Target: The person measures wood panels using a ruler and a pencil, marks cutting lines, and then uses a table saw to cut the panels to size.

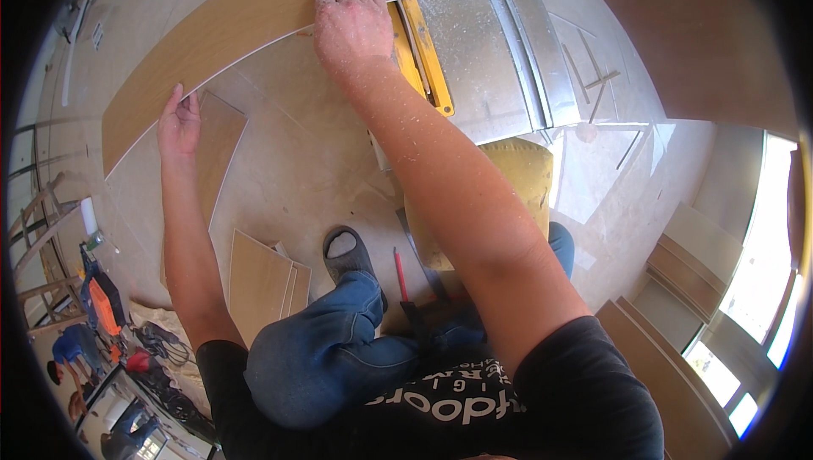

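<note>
Clearly both hands pin the long wood-look plank (pixel 229 32) flat: the right hand (pixel 351 24) presses open-palmed on its end beside the yellow saw fence (pixel 423 41), the left hand (pixel 179 125) steadies its near edge with flat fingers, gripping nothing

Short light-wood offcut planks (pixel 267 282) stacked on the pale dusty floor (pixel 296 163), red pencil (pixel 400 275) lying just beside them, mustard-yellow cushioned stool (pixel 521 168) close by, orange power tool (pixel 103 307) among cables far left, tall bright windows (pixel 762 290) glowing at right
</note>
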The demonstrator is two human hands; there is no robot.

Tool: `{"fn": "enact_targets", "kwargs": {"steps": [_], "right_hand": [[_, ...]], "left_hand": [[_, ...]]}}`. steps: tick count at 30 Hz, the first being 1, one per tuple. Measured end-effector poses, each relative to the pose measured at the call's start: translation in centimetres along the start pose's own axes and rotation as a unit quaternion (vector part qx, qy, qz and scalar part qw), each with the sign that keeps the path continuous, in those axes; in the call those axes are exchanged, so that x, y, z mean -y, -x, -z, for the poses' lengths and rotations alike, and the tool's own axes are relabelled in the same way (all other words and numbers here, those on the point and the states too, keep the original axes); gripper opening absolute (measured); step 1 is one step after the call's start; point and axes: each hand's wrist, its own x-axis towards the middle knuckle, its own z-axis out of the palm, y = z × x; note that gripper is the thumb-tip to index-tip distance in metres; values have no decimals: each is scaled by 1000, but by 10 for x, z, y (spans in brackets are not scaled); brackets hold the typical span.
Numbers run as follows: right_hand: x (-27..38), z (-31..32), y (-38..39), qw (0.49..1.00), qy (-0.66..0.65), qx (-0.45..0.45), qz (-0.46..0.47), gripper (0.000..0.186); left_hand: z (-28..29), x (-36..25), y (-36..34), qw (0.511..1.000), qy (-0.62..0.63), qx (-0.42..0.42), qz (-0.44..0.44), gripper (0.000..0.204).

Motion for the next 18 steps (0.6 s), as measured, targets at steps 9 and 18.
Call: {"fn": "enact_targets", "kwargs": {"steps": [9,18], "right_hand": [[-3,-6,2,1000,-6,-26,5,41],[-2,-1,3,1000,-3,-11,6,43]], "left_hand": [[-3,2,4,1000,-1,-3,0,28],[-2,2,8,1000,3,3,2,28]]}}
